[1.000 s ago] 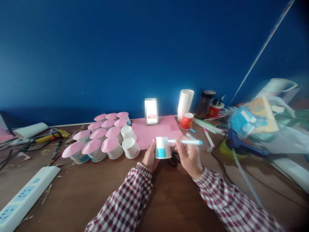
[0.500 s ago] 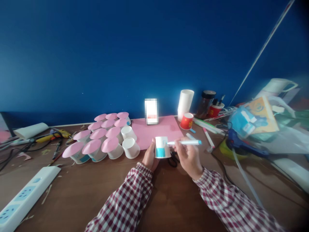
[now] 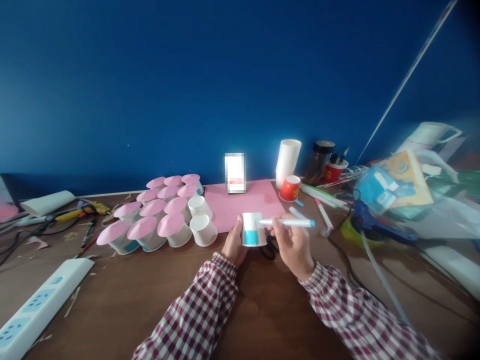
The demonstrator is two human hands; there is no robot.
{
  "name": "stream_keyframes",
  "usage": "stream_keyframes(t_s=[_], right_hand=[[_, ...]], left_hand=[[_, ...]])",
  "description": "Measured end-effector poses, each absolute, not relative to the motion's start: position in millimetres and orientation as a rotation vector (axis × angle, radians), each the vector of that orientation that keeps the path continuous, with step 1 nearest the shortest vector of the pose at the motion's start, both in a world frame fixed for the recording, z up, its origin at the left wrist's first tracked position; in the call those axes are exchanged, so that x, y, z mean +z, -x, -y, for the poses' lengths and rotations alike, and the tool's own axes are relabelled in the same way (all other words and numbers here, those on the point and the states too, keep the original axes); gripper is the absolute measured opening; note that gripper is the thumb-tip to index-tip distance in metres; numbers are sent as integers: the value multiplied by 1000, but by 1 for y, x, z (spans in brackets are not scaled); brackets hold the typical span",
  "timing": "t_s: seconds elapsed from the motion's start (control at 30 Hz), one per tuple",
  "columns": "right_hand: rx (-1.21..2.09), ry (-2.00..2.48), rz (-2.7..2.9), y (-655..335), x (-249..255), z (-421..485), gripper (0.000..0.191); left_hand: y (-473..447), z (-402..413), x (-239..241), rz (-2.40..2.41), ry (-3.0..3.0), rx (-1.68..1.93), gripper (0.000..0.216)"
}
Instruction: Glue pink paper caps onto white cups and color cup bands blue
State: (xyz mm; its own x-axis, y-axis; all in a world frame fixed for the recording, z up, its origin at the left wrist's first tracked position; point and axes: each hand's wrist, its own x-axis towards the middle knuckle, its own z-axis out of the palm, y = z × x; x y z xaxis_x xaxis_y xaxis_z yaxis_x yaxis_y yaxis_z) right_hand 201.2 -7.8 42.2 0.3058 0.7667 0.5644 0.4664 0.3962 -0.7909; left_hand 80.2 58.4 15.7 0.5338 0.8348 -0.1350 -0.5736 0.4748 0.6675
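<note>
- Your left hand [image 3: 233,244], at lower centre of the frame, is wrapped round the near left side of a small white paper cup [image 3: 252,229], fingers curled closed on its wall; the cup stands upside down, its lower part coloured blue.
- Your right hand [image 3: 293,246], just right of the cup, pinches a blue marker [image 3: 288,222] between thumb and fingers; the marker lies nearly level, its tip touching the cup's upper right wall and its blue end pointing toward the right of the frame.
- Brown table [image 3: 123,305]: fills the lower half of the frame and carries everything listed below.
- Blue wall [image 3: 187,75]: fills the upper half of the frame.
- Pink sheet [image 3: 247,200]: lies flat just above the held cup, at centre.
- Cluster of upturned cups with pink paper discs [image 3: 150,215]: left of centre, packed closely in rows; two plain white cups [image 3: 202,220] lie tipped at its right edge, near your left hand.
- White power strip [image 3: 37,305]: lower left of the frame, set at a slant.
- Stack of white cups [image 3: 288,160]: upright, right of centre against the wall, with a red cup [image 3: 290,188] just below it.
- Dark jar [image 3: 318,161] and a red pen holder [image 3: 335,171]: right of the stack.
- Black scissors [image 3: 268,248]: on the table between your hands, partly hidden.
- Heap of bags and packets [image 3: 405,190]: right of the frame, blurred.
</note>
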Motion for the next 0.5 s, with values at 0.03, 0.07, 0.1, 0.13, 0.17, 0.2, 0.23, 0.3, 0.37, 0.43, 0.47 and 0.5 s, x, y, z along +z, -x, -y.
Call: stream_keyframes(t_s=[0.03,0.07,0.1,0.13,0.17,0.2,0.23,0.3,0.37,0.43,0.47,0.5], right_hand=[[290,1235,1336,-201,42,8,11],[293,1234,1339,-201,42,8,11],[295,1233,1341,-201,41,8,11],[296,1234,1342,-202,41,7,11],[296,1234,1343,-202,41,7,10],[296,1233,1343,-202,41,7,10],[294,1233,1343,-202,41,7,10],[290,1238,1342,-201,40,7,11],[289,1248,1343,-201,40,7,11],[290,1253,1345,-201,40,7,11],[294,1250,1346,-201,40,7,11],[296,1246,1346,-201,40,7,11]], left_hand=[[-80,-59,15,-486,-609,904,47],[-80,-59,15,-486,-614,904,47],[-80,-59,14,-487,-619,905,47],[-80,-59,13,-486,-624,906,47],[-80,-59,13,-482,-629,904,47],[-80,-59,12,-476,-634,901,48],[-80,-59,12,-470,-639,901,48],[-80,-59,12,-463,-646,902,48],[-80,-59,12,-463,-648,901,46],[-80,-59,12,-464,-647,898,46],[-81,-59,13,-463,-645,897,46],[-81,-59,13,-463,-641,898,46]])
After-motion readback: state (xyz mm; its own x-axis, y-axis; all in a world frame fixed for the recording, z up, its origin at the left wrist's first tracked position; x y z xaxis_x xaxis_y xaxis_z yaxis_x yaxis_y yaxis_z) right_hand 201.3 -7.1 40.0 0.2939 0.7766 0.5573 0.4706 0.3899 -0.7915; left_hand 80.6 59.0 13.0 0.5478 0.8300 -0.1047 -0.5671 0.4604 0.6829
